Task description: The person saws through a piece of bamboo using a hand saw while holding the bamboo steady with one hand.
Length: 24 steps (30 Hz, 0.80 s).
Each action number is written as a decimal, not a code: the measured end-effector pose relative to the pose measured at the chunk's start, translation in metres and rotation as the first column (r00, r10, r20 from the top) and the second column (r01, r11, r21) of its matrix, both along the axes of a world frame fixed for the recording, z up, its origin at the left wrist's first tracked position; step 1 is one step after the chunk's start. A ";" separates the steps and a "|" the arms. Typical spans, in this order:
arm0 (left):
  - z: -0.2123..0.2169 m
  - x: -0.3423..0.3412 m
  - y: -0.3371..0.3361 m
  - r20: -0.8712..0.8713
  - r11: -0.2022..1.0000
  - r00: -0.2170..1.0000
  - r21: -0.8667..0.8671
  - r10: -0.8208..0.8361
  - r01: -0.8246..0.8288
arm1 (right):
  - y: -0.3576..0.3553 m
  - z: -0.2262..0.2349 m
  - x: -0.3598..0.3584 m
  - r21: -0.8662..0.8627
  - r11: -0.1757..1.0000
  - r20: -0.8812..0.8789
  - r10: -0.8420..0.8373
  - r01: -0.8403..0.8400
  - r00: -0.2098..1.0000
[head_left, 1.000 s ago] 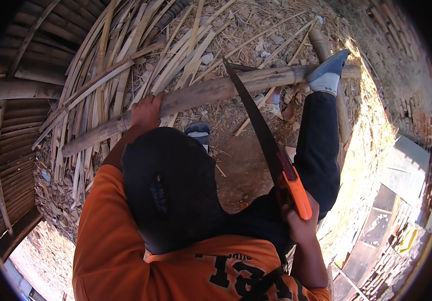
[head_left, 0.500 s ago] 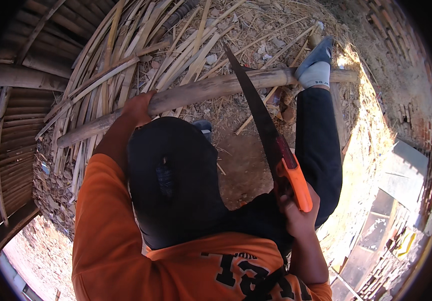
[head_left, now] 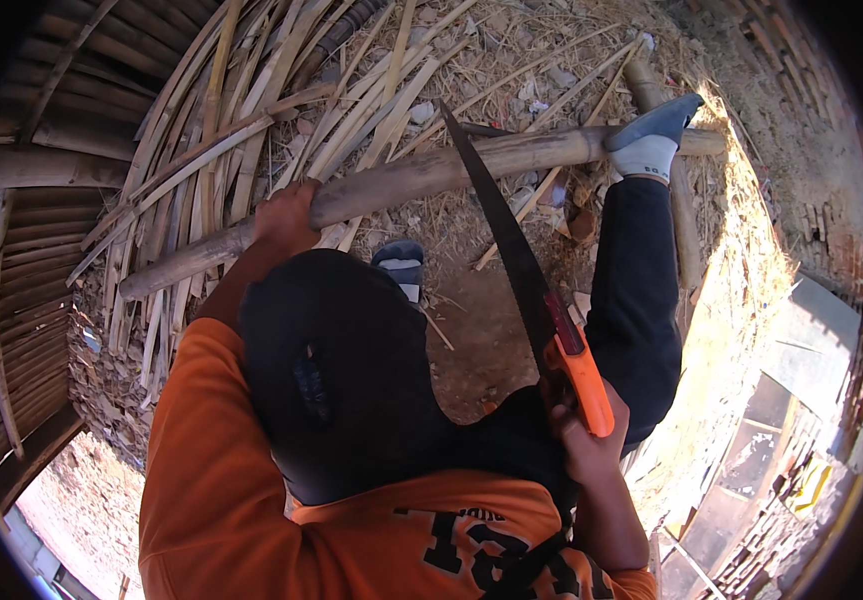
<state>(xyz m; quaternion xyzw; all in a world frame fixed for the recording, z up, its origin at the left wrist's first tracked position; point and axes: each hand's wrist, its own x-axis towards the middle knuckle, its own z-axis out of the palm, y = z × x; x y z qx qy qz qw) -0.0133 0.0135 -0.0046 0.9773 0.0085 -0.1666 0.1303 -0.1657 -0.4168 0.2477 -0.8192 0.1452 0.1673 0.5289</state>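
Our right hand [head_left: 583,440] has its fingers wrapped tight round the orange plastic handle of a long dark hand saw [head_left: 521,270], and its blade runs up and away from us until its tip meets the thick round pale bamboo pole [head_left: 431,172]. Our left hand [head_left: 286,215] has its fingers curled tight over that same pole, to the left of the blade, so this hand is the one right on it. The pole lies long from left to right across dry straw and split bamboo strips [head_left: 221,150], and our foot in a grey shoe [head_left: 656,122] presses on its right end.
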 end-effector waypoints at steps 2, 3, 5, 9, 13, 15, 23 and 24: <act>0.006 0.000 -0.006 -0.001 1.000 1.000 0.000 0.014 -0.014 | 0.000 -0.001 0.002 0.008 1.000 -0.010 -0.015 0.015 1.000; 0.009 0.000 -0.007 0.001 1.000 1.000 -0.002 0.019 -0.019 | 0.000 -0.001 0.003 0.009 1.000 -0.022 -0.022 0.023 1.000; 0.008 0.001 -0.006 0.004 1.000 1.000 -0.009 0.019 -0.019 | -0.003 -0.001 0.003 -0.003 1.000 -0.037 -0.019 0.019 0.999; 0.003 0.001 -0.001 0.023 1.000 1.000 -0.026 0.008 -0.008 | -0.014 0.004 -0.004 -0.040 0.999 -0.038 0.033 -0.035 0.999; 0.004 0.003 -0.004 0.004 0.999 1.000 -0.026 0.023 -0.023 | -0.011 0.017 -0.006 -0.049 0.998 -0.051 0.025 -0.028 0.998; 0.005 0.002 -0.004 0.017 1.000 1.000 -0.011 0.020 -0.020 | -0.012 0.016 -0.007 -0.012 0.999 -0.047 0.033 -0.034 0.998; 0.001 0.002 -0.008 0.012 1.000 1.000 0.000 0.025 -0.025 | 0.016 -0.010 0.020 -0.049 0.994 -0.047 0.091 -0.093 0.995; 0.002 0.002 -0.005 0.003 1.000 1.000 -0.002 0.022 -0.022 | 0.017 -0.010 0.019 -0.028 0.997 -0.071 0.065 -0.068 0.995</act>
